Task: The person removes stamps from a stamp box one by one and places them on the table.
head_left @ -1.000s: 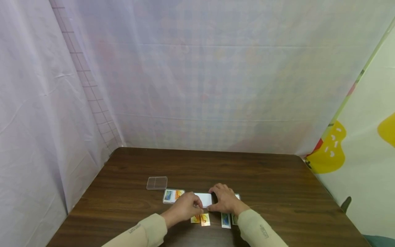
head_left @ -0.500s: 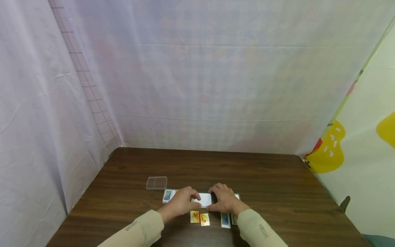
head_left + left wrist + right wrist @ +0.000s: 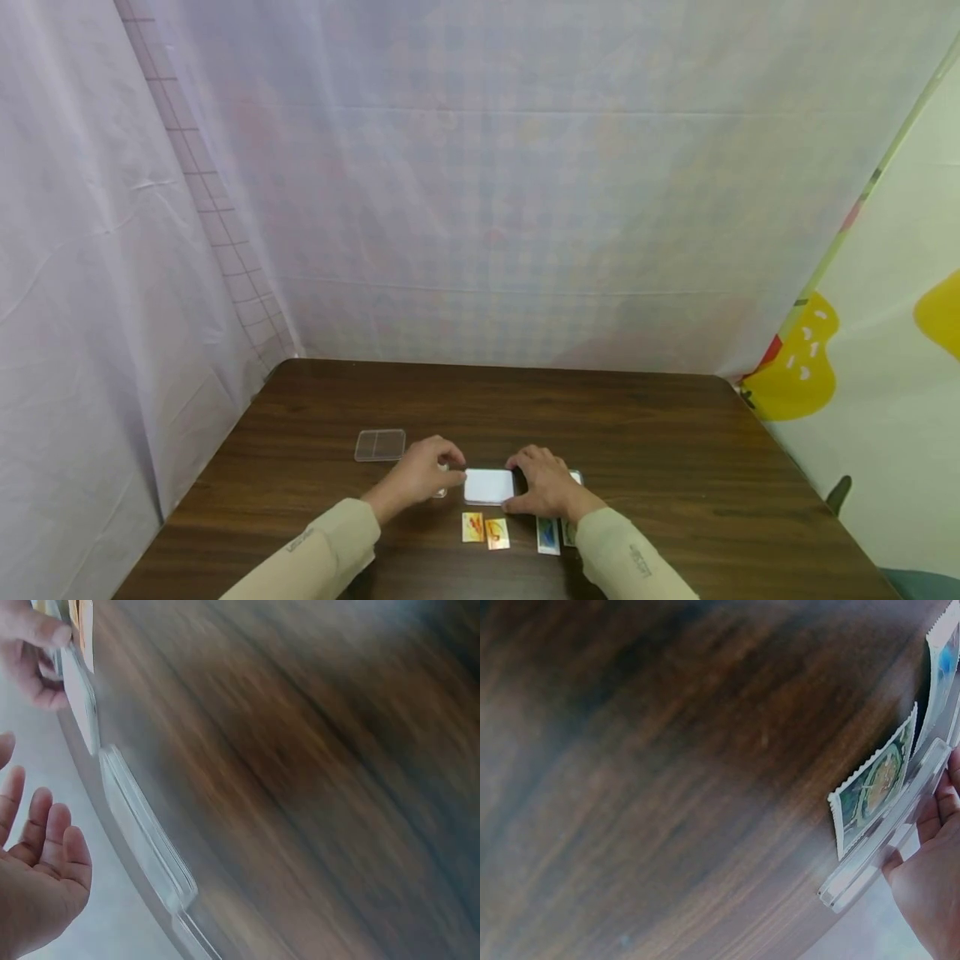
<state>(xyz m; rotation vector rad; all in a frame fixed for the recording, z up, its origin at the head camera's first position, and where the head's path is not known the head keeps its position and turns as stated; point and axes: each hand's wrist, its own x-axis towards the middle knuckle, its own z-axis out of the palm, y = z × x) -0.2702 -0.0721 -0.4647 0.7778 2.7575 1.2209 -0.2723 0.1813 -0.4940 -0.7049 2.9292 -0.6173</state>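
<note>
My left hand [image 3: 426,469] is raised over a clear case [image 3: 441,492], most of it hidden behind the hand. In the left wrist view this hand's fingers are loosely bent, with nothing between them. My right hand [image 3: 546,483] grips the right end of a middle case [image 3: 489,487] that looks white inside, thumb at the near corner and fingers at the far one. Another clear case [image 3: 885,832] lies beneath the right wrist, largely covered. In front are two orange-yellow stamps [image 3: 472,527], a blue stamp [image 3: 548,535] and a green stamp [image 3: 877,784] with serrated edges.
A clear, thin divided lid or tray [image 3: 379,445] lies on the dark wooden table [image 3: 637,425], left of and behind the cases. A pale curtain [image 3: 487,208] hangs beyond the table's far edge.
My left hand has moved left and slightly away from me, off the stamps and the middle case, and now covers the left case. The right hand stays put.
</note>
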